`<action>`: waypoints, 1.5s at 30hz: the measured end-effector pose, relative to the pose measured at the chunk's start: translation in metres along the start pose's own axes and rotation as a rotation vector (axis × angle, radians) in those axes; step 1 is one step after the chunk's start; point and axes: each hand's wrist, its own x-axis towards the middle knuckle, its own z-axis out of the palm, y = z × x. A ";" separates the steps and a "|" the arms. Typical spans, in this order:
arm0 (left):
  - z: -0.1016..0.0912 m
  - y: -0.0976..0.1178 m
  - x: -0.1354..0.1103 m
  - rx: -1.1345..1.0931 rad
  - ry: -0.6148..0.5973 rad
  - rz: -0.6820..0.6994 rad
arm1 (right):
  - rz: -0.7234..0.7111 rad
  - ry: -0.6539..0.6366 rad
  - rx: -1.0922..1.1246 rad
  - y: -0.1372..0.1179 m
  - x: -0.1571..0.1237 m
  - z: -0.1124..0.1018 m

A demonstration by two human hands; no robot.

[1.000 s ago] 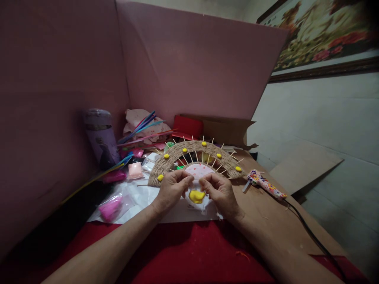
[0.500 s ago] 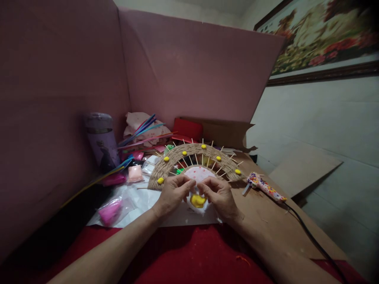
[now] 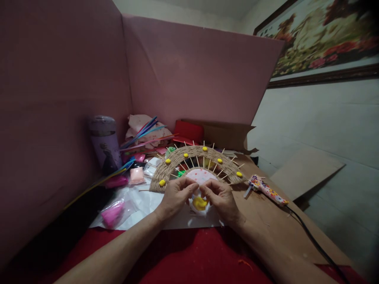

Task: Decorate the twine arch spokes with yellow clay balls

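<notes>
My left hand [image 3: 179, 197] and my right hand [image 3: 221, 198] meet in front of me, fingertips of each pinched together. Whatever they pinch is too small to make out. Just below the fingertips lies a lump of yellow clay [image 3: 200, 203] on white, crumpled wrapping. Behind my hands stands an arched fan [image 3: 195, 151] woven of brown twine over thin sticks, with several yellow dots along its band. At the fan's centre is a pale pink half-circle [image 3: 201, 175] with red spots, partly covered by my fingers.
A floral glue gun [image 3: 269, 190] with a black cord lies on cardboard [image 3: 266, 228] at the right. To the left are a purple tumbler [image 3: 106, 146], pipe cleaners [image 3: 145, 132], a bag of pink clay [image 3: 112, 213] and a peach packet [image 3: 136, 176]. Pink panels stand behind.
The whole view has shifted slightly, so things sit a little lower and further right. Both hands keep their pinch above the yellow clay.
</notes>
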 end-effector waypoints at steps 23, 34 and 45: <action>0.000 0.003 0.001 -0.060 0.061 -0.017 | 0.016 0.004 0.021 0.003 0.000 0.000; 0.001 0.005 0.000 0.017 -0.009 -0.011 | 0.022 -0.067 0.022 0.007 -0.001 -0.001; 0.004 0.000 0.001 -0.019 -0.041 -0.038 | 0.054 0.107 0.042 0.000 0.001 -0.003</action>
